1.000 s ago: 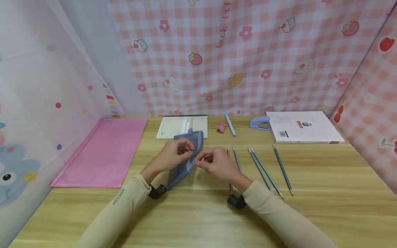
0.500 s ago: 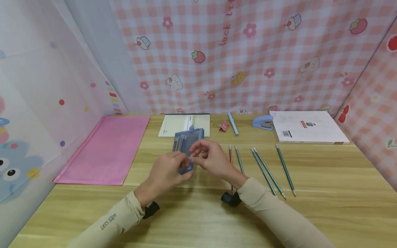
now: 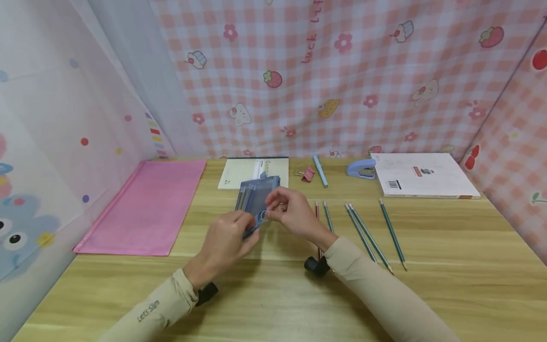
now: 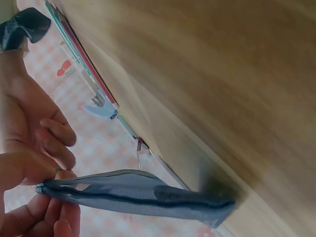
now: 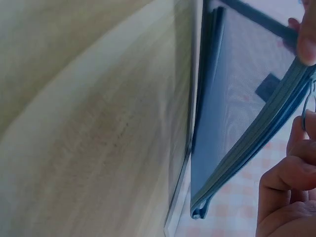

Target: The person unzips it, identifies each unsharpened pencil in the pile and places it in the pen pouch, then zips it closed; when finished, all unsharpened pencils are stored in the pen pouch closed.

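Above the wooden table, mid-desk, our left hand pinches the near end of the blue mesh pouch — soft, light, floppy, we judge, best held by its zipper edge — while our right hand pinches the zipper pull; pencils lie rightward.

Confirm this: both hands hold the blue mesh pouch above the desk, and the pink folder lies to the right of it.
Wrong side. The pink folder lies left of the blue mesh pouch, as the head view shows. The left hand and right hand do both hold it above the desk.
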The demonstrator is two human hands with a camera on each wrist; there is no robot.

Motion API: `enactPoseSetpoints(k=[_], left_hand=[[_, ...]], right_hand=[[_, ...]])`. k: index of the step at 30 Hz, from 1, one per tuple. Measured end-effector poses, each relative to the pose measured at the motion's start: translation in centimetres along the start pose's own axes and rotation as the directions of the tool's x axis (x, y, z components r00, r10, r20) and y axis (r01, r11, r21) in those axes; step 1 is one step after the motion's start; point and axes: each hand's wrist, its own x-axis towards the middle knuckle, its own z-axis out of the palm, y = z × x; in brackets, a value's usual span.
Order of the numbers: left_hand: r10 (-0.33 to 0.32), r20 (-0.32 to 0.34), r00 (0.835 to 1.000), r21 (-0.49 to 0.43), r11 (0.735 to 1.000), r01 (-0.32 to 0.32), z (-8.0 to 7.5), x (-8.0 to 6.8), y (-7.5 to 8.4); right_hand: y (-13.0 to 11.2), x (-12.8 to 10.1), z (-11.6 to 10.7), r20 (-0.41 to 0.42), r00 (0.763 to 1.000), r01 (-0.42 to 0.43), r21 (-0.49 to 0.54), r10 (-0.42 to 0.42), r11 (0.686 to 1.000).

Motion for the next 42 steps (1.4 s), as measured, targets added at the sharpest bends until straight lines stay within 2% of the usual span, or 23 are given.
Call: enactPoseSetpoints(k=[11, 18, 22, 24, 28, 30, 32, 34, 36, 38, 39, 40, 42], left_hand=[[0.042, -0.023, 0.999, 0.0, 0.999, -0.042, -0.6, -0.8, -0.4], [0.069, -0.063, 0.996, 0.048, 0.997, -0.067, -1.6, -1.5, -1.0], [0.066, -0.066, 0.996, 0.132, 0.99, -0.057, -2.3, -1.6, -2.2], [0.054, -0.074, 0.996, 0.175, 0.984, -0.04, -2.6, -1.7, -3.1], [0.036, -0.084, 0.996, 0.215, 0.977, -0.017, -3.1, -1.7, -5.1], [0.047, -0.075, 0.996, 0.229, 0.973, -0.029, -3.3, -1.5, -6.0], [0.06, -0.048, 0.997, 0.243, 0.969, -0.047, -3.3, -1.3, -6.9], [0.054, -0.019, 0.998, 0.266, 0.963, -0.047, -3.3, -1.4, -7.7], [0.011, 0.02, 1.0, 0.283, 0.959, -0.016, -3.5, -1.8, -8.5], [-0.061, 0.078, 0.995, 0.304, 0.952, 0.035, -3.8, -2.4, -9.2], [-0.107, 0.116, 0.988, 0.318, 0.946, 0.065, -3.9, -2.6, -9.4], [-0.158, 0.17, 0.973, 0.334, 0.938, 0.094, -4.1, -2.9, -9.5], [-0.257, 0.294, 0.921, 0.376, 0.917, 0.136, -4.6, -3.1, -9.7]], right_hand=[[1.2, 2.0, -0.4, -0.079, 0.996, 0.021, -0.132, -0.031, 0.991], [1.4, 2.2, -2.4, -0.149, 0.988, 0.003, -0.19, -0.032, 0.982], [0.9, 2.1, -4.3, -0.226, 0.973, -0.007, -0.218, -0.043, 0.976], [0.8, 2.0, -5.4, -0.286, 0.957, -0.025, -0.239, -0.046, 0.971], [1.0, 1.6, -7.3, -0.369, 0.929, -0.064, -0.228, -0.025, 0.972], [1.3, 1.5, -7.7, -0.391, 0.919, -0.048, -0.229, -0.047, 0.972], [1.4, 1.2, -7.7, -0.374, 0.927, -0.049, -0.234, -0.044, 0.971], [1.5, 0.8, -7.5, -0.319, 0.947, -0.046, -0.246, -0.036, 0.968], [1.4, 0.2, -7.2, -0.213, 0.977, -0.057, -0.261, 0.0, 0.964], [1.2, -0.6, -6.9, -0.071, 0.997, -0.043, -0.312, 0.022, 0.949], [1.2, -1.1, -6.6, 0.006, 1.0, -0.02, -0.344, 0.023, 0.939], [1.1, -1.5, -6.4, 0.077, 0.997, 0.008, -0.381, 0.023, 0.924], [1.0, -2.1, -6.1, 0.194, 0.981, 0.076, -0.442, 0.013, 0.894]])
